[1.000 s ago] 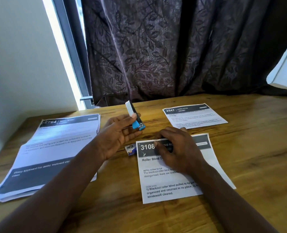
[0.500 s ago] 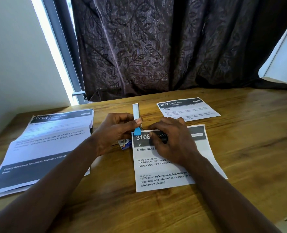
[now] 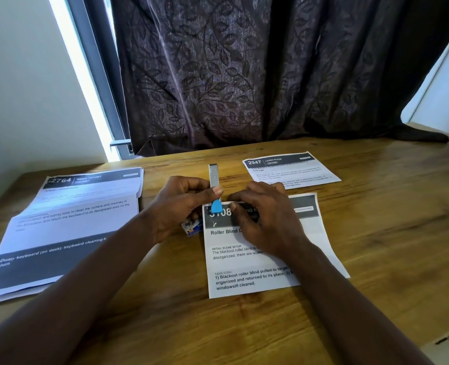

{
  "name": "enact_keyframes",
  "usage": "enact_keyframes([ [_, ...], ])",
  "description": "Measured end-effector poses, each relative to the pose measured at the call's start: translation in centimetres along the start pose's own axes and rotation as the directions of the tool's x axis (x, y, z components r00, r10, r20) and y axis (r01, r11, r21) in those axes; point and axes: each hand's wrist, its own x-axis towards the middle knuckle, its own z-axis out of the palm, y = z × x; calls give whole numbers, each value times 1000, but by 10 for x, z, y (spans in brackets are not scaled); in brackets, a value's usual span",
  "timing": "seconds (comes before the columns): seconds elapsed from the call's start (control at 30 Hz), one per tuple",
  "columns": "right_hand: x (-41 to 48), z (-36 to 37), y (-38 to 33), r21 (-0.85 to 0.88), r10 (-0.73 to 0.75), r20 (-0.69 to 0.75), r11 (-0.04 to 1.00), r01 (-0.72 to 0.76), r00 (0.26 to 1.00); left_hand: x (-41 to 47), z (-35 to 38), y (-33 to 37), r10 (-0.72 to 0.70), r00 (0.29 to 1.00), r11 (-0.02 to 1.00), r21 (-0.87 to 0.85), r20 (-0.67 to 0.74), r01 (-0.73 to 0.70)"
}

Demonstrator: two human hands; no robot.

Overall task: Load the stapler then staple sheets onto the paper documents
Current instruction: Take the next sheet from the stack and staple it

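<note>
The stapler [image 3: 214, 189], tilted a second ago, is now held upright by the left hand [image 3: 181, 204], fingers closed around it; the right hand [image 3: 265, 219] is curled over the 3108 sheet [image 3: 247, 262] (contents hidden). Loading seems underway.

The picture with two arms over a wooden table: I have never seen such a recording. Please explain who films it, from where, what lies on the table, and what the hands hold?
There is no machine here. A person wears one wide camera on the head, looking forward and down, so you see that person's own arms.

The left hand holds a small stapler with a grey metal part pointing up and a blue end below. The right hand rests on the sheet numbered 3108; its fingers are curled near the stapler, but whether they pinch anything I cannot tell.

On the wooden table also lie a stack of papers numbered 2764 at the left, a sheet numbered 2947 farther back, and a small box beside the left hand, perhaps staples.
</note>
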Motion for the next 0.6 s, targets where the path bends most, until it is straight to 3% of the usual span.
enact_keyframes([
  [0.6, 0, 2, 0, 32, -3, -45, 999, 5, 999, -1, 7, -3, 83, 996, 992, -96, -45, -87],
])
